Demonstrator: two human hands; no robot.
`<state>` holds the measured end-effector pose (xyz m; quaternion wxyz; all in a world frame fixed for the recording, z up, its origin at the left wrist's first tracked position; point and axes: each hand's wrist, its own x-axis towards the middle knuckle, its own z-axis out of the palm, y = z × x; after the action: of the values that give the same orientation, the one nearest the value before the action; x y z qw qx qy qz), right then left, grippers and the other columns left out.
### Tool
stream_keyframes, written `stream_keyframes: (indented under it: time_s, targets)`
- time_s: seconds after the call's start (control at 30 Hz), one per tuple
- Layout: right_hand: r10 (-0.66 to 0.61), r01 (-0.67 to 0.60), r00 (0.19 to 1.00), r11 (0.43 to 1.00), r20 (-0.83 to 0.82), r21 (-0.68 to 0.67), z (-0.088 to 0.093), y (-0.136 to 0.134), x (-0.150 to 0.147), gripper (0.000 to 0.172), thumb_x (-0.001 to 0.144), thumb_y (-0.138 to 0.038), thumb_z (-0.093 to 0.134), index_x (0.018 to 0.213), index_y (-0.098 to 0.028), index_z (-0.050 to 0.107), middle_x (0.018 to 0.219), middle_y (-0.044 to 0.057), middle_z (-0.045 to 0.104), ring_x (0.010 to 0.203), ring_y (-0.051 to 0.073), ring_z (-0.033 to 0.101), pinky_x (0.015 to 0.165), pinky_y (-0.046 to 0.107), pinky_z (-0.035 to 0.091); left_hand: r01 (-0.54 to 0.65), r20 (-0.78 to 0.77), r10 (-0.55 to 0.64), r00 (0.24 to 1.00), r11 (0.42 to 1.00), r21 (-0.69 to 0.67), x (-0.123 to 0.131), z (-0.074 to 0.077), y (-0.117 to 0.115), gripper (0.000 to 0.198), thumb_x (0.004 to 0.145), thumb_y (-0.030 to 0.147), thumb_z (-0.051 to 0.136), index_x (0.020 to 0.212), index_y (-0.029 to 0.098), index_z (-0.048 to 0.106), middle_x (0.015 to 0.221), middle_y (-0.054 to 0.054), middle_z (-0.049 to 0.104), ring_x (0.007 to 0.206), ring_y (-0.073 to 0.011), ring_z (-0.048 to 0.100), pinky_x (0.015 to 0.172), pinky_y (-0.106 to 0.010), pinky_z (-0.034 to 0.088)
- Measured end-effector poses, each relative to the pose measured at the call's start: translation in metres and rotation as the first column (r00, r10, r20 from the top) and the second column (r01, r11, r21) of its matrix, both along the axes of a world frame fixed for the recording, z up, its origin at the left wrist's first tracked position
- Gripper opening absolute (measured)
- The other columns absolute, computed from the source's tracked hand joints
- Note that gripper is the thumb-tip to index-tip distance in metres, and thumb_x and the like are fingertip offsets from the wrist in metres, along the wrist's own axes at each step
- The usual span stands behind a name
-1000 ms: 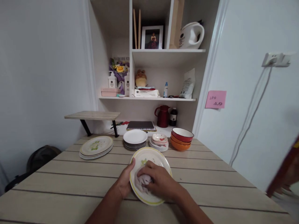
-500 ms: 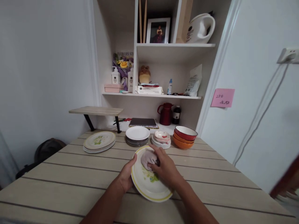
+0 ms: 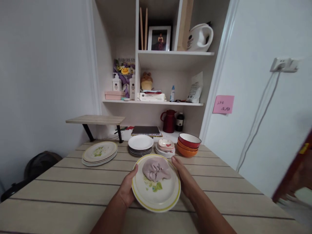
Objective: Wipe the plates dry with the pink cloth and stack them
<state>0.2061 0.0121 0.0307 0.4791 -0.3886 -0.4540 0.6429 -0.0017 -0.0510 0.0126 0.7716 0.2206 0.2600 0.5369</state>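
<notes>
A white plate [image 3: 168,196] with a yellow rim and a green leaf print is held between both hands over the front of the table. A crumpled pinkish-grey cloth [image 3: 156,169] lies on its upper half, touched by neither hand. My left hand [image 3: 128,188] grips the plate's left edge, thumb on the rim. On the right edge, my right hand [image 3: 183,177] holds the plate, its fingers partly hidden beneath. Similar plates [image 3: 99,152] are stacked at the left of the table.
Behind stand a stack of white-topped plates [image 3: 140,142], small plates with a patterned dish [image 3: 166,145], and red and orange bowls [image 3: 188,144]. A raised wooden shelf [image 3: 96,119] is at the back left, a red jug [image 3: 169,121] at the back.
My right hand has let go of the cloth and moved to the plate's right edge. The cloth now lies loose and more spread out. The camera view has shifted slightly.
</notes>
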Motion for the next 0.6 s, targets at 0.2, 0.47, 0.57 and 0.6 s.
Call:
stream_keyframes:
  time_s: [0.2,0.47,0.57,0.6]
  targets:
    - [0.511,-0.674,0.684,0.715,-0.52,-0.185,-0.018,-0.01,-0.017,0.057,0.086,-0.042,0.049,0.127,-0.003,0.049,0.115,0.021,0.066,0.11,0.028,0.061,0.104,0.045,0.036,0.022,-0.075,-0.025,0.997,0.999,-0.049,-0.012,0.004,-0.002,0.062,0.084,0.045,0.056,0.131,0.005,0.05,0.107,-0.018,0.071,0.104,-0.0307,0.066,0.099,-0.044,0.043]
    - [0.453,-0.667,0.656,0.722,-0.603,-0.184,-0.024,-0.011,-0.029,0.059,0.09,-0.048,0.043,0.126,-0.002,0.05,0.119,0.023,0.064,0.114,0.029,0.059,0.107,0.047,0.033,-0.259,-0.588,0.318,0.744,0.948,0.184,-0.02,0.007,0.0,0.059,0.081,0.052,0.056,0.12,0.007,0.058,0.105,-0.02,0.07,0.101,-0.0327,0.066,0.09,-0.047,0.049]
    - [0.386,-0.609,0.706,0.758,-0.593,-0.232,-0.024,-0.01,-0.031,0.055,0.091,-0.046,0.042,0.127,-0.005,0.05,0.116,0.021,0.066,0.111,0.029,0.061,0.106,0.049,0.034,-0.435,-0.698,0.625,0.349,0.768,0.47,-0.026,0.003,0.006,0.057,0.083,0.042,0.056,0.129,0.01,0.048,0.124,-0.021,0.058,0.116,-0.0321,0.056,0.099,-0.05,0.042]
    - [0.365,-0.586,0.723,0.773,-0.587,-0.243,-0.025,-0.01,-0.031,0.054,0.091,-0.045,0.043,0.127,-0.005,0.05,0.115,0.02,0.067,0.109,0.028,0.062,0.105,0.049,0.034,-0.455,-0.691,0.671,0.268,0.721,0.523,-0.028,0.002,0.009,0.056,0.083,0.038,0.056,0.131,0.011,0.045,0.131,-0.021,0.051,0.123,-0.0317,0.049,0.105,-0.051,0.036]
